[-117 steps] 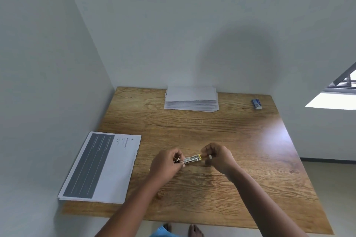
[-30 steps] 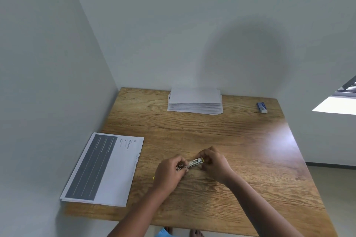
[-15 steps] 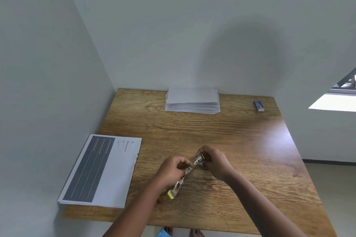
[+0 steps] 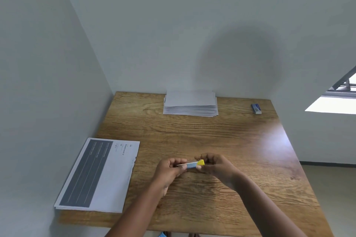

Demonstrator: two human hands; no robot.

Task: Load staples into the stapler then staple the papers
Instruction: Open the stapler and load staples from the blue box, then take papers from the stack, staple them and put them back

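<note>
Fingers [image 4: 182,167] round now-closed, level stapler [image 4: 192,164]

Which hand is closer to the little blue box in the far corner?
Right. The right hand sits on the same side of the wooden table as the small blue box; the left hand is farther across.

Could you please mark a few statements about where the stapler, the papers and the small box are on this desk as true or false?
1. Both hands, left and right, hold the stapler. True.
2. The stapler rests on the printed sheet. False: it is held above the desk, right of that sheet.
3. A stack of white paper lies at the desk's far edge. True.
4. The small blue box sits on the paper stack. False: it lies apart, near the far right corner.
</note>
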